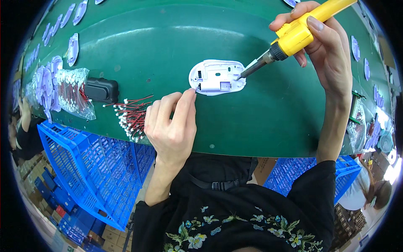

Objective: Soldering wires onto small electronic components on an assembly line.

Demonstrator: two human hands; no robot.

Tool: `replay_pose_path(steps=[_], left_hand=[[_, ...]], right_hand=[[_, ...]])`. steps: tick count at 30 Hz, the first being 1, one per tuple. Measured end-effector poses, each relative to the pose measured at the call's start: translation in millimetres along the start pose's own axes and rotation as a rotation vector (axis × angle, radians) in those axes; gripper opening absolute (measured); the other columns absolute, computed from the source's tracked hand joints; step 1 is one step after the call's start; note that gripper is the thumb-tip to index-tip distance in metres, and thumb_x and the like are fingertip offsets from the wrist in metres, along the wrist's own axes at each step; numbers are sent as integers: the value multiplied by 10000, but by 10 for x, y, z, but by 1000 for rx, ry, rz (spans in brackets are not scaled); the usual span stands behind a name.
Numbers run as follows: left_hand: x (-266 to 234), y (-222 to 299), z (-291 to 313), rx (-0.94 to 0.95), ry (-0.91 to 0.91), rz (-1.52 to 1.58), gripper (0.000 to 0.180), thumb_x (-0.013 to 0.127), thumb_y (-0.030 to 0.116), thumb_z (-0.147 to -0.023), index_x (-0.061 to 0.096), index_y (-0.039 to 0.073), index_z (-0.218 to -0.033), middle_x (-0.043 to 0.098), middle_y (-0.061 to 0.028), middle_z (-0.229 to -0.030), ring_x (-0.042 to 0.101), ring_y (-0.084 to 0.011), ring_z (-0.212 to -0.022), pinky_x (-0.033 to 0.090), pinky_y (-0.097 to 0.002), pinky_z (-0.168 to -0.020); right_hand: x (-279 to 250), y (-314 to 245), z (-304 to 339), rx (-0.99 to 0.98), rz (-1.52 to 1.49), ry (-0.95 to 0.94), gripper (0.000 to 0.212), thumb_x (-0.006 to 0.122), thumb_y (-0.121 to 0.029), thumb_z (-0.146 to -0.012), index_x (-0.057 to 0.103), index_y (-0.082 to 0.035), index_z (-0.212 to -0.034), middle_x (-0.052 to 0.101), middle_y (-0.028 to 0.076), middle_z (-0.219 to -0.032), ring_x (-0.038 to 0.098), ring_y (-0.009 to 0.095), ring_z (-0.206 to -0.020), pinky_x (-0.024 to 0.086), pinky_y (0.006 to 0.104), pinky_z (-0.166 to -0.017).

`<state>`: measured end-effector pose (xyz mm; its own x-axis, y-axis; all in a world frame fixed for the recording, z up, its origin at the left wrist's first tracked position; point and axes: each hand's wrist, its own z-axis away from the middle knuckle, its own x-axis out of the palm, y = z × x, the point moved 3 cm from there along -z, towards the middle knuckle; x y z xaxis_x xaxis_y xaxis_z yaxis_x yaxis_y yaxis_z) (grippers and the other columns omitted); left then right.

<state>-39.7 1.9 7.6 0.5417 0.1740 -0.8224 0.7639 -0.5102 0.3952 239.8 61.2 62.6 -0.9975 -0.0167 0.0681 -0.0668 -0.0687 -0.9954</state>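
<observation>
A white oval plastic housing [216,77] lies open side up on the green conveyor belt [168,46]. My right hand [325,46] grips a yellow soldering iron [296,35], its dark tip touching the housing's right edge. My left hand [171,126] rests on the belt just below and left of the housing, thumb and forefinger pinched at its lower left corner, apparently on a thin wire that is too small to make out.
A loose bundle of red wires with white connectors [131,115] lies left of my left hand. A black box [102,89] and a clear bag of wires [75,92] sit further left. More white housings [73,48] line the belt's far edges. Blue crates [92,168] stand below the belt.
</observation>
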Motion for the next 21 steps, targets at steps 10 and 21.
replay_pose_path(steps=[10, 21], left_hand=[[29, -43, -7, 35, 54, -20, 187, 809, 11, -799, 753, 60, -971, 684, -13, -799, 628, -194, -648, 434, -338, -634], [141, 300, 38, -87, 71, 265, 219, 837, -63, -748, 765, 23, -936, 716, -77, -881, 632, -227, -781, 483, -341, -701]], right_hand=[[-17, 12, 28, 39, 16, 17, 259, 608, -206, -971, 577, -4, -1130, 725, 276, -1021, 731, 230, -760, 570, 252, -541], [9, 102, 39, 116, -15, -26, 266, 594, -210, -1008, 565, 14, -1149, 711, 289, -1044, 735, 243, -791, 584, 261, -552]])
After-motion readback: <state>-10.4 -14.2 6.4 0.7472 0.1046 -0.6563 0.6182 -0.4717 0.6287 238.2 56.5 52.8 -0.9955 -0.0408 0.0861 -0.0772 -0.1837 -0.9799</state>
